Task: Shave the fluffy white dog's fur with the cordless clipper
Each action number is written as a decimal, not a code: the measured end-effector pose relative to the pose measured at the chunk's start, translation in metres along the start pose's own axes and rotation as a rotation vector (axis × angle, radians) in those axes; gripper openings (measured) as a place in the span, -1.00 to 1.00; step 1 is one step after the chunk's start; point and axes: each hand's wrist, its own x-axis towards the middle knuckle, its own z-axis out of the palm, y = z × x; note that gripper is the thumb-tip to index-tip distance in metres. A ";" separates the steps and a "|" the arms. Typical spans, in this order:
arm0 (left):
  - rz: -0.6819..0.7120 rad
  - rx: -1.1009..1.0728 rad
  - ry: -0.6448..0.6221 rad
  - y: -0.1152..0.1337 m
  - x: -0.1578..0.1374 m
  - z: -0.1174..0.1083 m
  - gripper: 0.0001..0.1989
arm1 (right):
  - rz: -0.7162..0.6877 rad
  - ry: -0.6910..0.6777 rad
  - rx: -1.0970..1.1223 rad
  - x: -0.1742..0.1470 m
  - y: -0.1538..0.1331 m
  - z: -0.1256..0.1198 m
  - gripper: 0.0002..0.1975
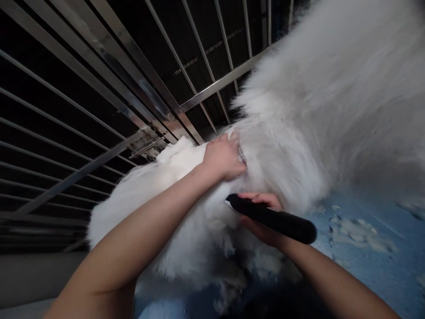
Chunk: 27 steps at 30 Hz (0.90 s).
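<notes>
A big white long-haired animal (292,119), its head out of view, fills the middle and right. My left hand (224,157) is closed on its fur, with the fingertips partly buried. Just below, my right hand (265,221) is wrapped around black electric clippers (275,217). The clippers' pale blade end points left and touches the short-looking white fur (212,204) beside my left wrist. A fluffy mass of white fur (116,204) spreads under and to the left of my left forearm.
Metal cage bars (66,97) and a steel gate frame (139,75) stand close behind the animal, with a sliding bolt latch (148,147). Loose clumps of fur (361,232) lie on the blue surface (381,270) at right.
</notes>
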 end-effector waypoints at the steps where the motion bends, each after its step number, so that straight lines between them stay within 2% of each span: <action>1: -0.009 -0.006 -0.008 0.000 0.001 -0.001 -0.22 | -0.030 0.026 0.011 0.002 0.001 -0.002 -0.63; 4: -0.023 -0.010 -0.022 0.001 0.005 -0.004 -0.25 | -0.072 0.083 0.014 0.005 0.002 -0.006 -0.66; 7: -0.027 -0.010 -0.010 0.001 0.007 -0.004 -0.27 | -0.022 -0.043 -0.056 0.003 0.002 -0.007 -0.63; 9: -0.022 -0.024 -0.006 0.000 0.008 -0.004 -0.30 | -0.013 -0.070 -0.060 0.002 0.001 -0.008 -0.62; 12: -0.009 -0.042 0.005 0.000 0.009 -0.003 -0.30 | -0.070 0.077 0.010 0.000 0.002 -0.007 -0.68; 14: -0.016 -0.036 0.005 -0.001 0.010 -0.003 -0.29 | -0.080 0.105 -0.003 -0.002 0.004 -0.005 -0.69; 18: -0.020 -0.041 -0.008 -0.003 0.011 -0.002 -0.33 | -0.054 -0.057 -0.139 -0.009 0.006 -0.004 -0.60; 23: -0.016 -0.067 0.010 -0.004 0.011 -0.001 -0.31 | -0.082 0.077 -0.053 -0.009 0.009 -0.006 -0.62; 27: -0.039 -0.045 -0.015 -0.004 0.013 0.001 -0.24 | -0.007 -0.112 -0.172 -0.021 0.018 -0.003 -0.62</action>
